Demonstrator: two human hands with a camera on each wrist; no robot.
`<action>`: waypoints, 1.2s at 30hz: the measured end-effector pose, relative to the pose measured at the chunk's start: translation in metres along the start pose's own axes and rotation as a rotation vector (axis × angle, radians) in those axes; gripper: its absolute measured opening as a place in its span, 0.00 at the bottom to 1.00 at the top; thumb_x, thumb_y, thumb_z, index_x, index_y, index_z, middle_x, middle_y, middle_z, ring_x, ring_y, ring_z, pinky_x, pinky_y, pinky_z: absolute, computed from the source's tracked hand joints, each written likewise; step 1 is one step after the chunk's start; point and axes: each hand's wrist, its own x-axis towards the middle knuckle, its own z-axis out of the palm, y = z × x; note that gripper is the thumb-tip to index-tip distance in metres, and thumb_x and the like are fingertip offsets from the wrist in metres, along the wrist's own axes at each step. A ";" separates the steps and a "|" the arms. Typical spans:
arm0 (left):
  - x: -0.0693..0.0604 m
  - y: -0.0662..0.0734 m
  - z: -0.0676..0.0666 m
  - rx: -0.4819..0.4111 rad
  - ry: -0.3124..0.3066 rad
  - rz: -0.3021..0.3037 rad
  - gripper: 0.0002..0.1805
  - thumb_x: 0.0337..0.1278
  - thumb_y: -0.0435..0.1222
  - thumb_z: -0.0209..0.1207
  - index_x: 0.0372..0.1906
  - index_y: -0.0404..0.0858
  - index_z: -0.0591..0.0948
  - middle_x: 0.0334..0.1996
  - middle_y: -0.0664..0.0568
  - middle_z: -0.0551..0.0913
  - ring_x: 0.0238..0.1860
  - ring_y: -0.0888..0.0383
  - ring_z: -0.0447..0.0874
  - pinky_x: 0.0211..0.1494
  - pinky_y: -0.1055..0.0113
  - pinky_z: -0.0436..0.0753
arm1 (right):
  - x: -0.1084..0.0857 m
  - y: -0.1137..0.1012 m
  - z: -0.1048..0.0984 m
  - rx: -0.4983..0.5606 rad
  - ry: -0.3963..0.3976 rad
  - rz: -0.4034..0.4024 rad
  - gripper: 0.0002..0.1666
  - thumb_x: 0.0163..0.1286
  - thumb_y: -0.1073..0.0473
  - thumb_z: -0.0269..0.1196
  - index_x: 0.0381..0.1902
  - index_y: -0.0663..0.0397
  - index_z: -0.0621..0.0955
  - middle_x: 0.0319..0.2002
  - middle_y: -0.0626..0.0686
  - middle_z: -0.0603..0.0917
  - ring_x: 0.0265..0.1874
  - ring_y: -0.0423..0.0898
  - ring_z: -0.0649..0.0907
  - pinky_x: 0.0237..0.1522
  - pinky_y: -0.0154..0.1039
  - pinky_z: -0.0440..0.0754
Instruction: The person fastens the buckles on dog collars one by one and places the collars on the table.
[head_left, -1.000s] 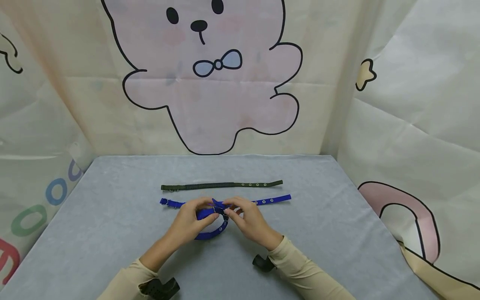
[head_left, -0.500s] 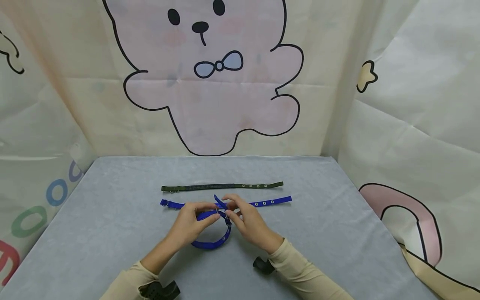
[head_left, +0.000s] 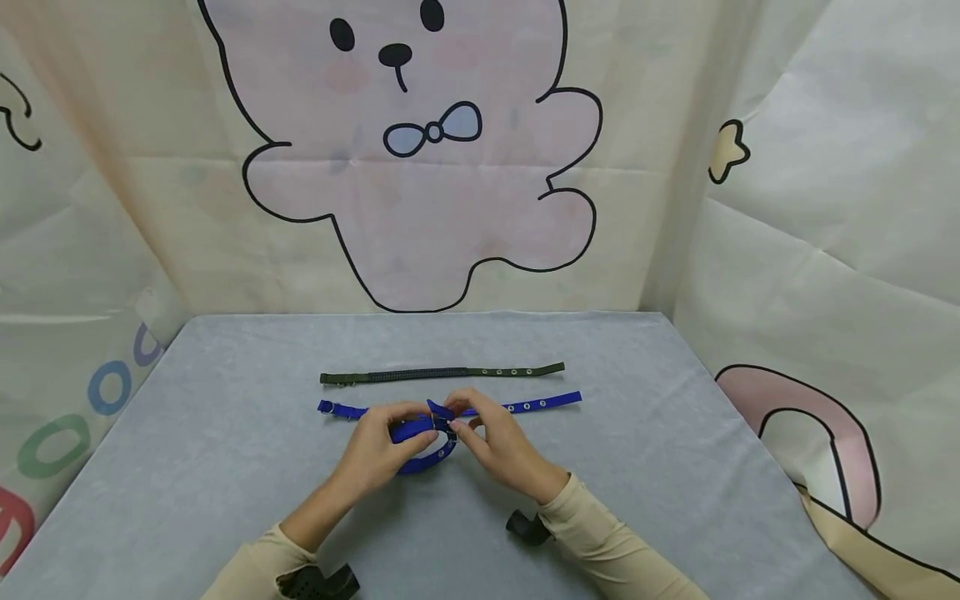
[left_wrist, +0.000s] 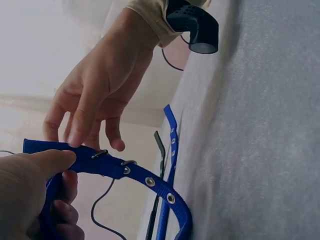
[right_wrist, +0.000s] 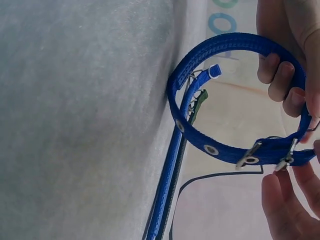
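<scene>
A blue collar (head_left: 429, 461) with metal eyelets is bent into a loop above the table, its strap end passed through the metal buckle (right_wrist: 286, 159). My left hand (head_left: 378, 443) grips the padded band, the thumb on its outer face and the fingers curled inside the loop, as the left wrist view shows. My right hand (head_left: 501, 435) pinches the strap close to the buckle between thumb and fingertips. A second blue collar (head_left: 546, 403) lies flat just behind the hands, partly covered by them. Beyond it a dark green collar (head_left: 420, 374) lies stretched out.
A pale grey-blue cloth (head_left: 630, 467) covers the table. Printed curtains (head_left: 420, 233) stand at its back and sides. Black wrist cameras (head_left: 528, 527) hang below both sleeves, close over the cloth.
The loop dropped lower half a second ago and now sits higher and flatter, its band turned more toward the head view. Both hands keep their hold with little movement.
</scene>
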 end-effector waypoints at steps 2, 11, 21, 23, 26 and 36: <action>-0.001 0.000 0.001 0.011 0.003 -0.017 0.15 0.57 0.36 0.71 0.50 0.40 0.87 0.42 0.50 0.91 0.42 0.60 0.88 0.44 0.71 0.84 | 0.000 0.000 0.000 -0.009 -0.005 -0.005 0.12 0.76 0.63 0.59 0.55 0.53 0.77 0.51 0.53 0.84 0.51 0.48 0.83 0.45 0.36 0.84; -0.003 0.002 0.004 0.054 0.041 -0.028 0.16 0.54 0.33 0.73 0.49 0.40 0.88 0.41 0.51 0.90 0.41 0.60 0.86 0.45 0.69 0.83 | 0.001 -0.001 0.001 -0.010 0.006 -0.012 0.12 0.75 0.64 0.60 0.54 0.53 0.78 0.49 0.53 0.84 0.49 0.47 0.84 0.46 0.36 0.85; -0.004 0.003 0.004 0.058 0.046 -0.018 0.14 0.56 0.34 0.72 0.48 0.43 0.88 0.43 0.52 0.90 0.43 0.60 0.87 0.48 0.65 0.83 | 0.001 0.000 0.001 0.056 0.017 0.025 0.14 0.75 0.66 0.59 0.56 0.52 0.76 0.50 0.54 0.84 0.49 0.49 0.85 0.45 0.38 0.86; -0.003 0.003 0.005 0.066 0.055 -0.015 0.14 0.55 0.33 0.71 0.48 0.43 0.88 0.43 0.53 0.90 0.44 0.60 0.87 0.49 0.64 0.83 | 0.001 0.000 0.000 0.051 0.022 0.030 0.14 0.75 0.67 0.59 0.56 0.52 0.76 0.50 0.54 0.84 0.49 0.49 0.85 0.44 0.38 0.86; -0.002 0.003 0.006 0.055 0.061 -0.007 0.14 0.56 0.32 0.71 0.48 0.41 0.87 0.42 0.52 0.90 0.41 0.60 0.86 0.47 0.67 0.83 | 0.002 0.001 -0.002 0.048 0.020 0.026 0.14 0.75 0.66 0.59 0.56 0.52 0.77 0.50 0.54 0.84 0.49 0.49 0.85 0.44 0.37 0.86; 0.000 0.000 0.004 0.008 0.028 0.034 0.14 0.58 0.32 0.70 0.50 0.39 0.87 0.45 0.49 0.90 0.45 0.56 0.89 0.49 0.67 0.85 | 0.002 0.002 -0.005 0.064 -0.001 0.004 0.14 0.77 0.63 0.58 0.58 0.55 0.79 0.52 0.54 0.84 0.49 0.48 0.84 0.48 0.39 0.85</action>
